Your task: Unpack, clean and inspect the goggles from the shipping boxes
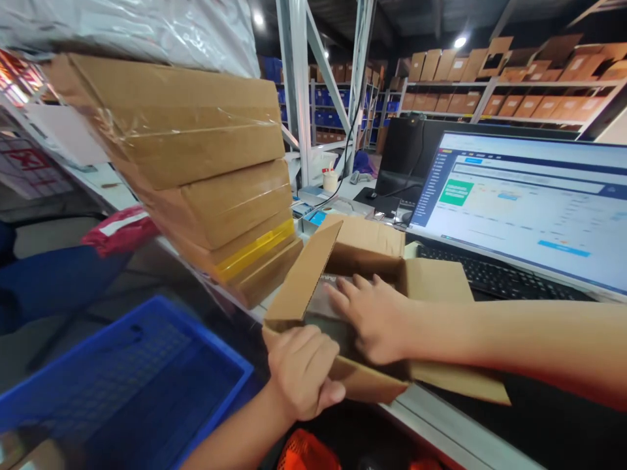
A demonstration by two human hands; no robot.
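Observation:
An open cardboard box with its flaps raised sits on the desk edge before a keyboard. My right hand reaches into it, fingers spread flat on a dark item inside. My left hand curls round the box's near flap and grips it.
A stack of taped cardboard boxes leans at the left, under a plastic-wrapped bundle. A blue crate is low on the left. A monitor and keyboard stand on the right. Shelves of cartons fill the background.

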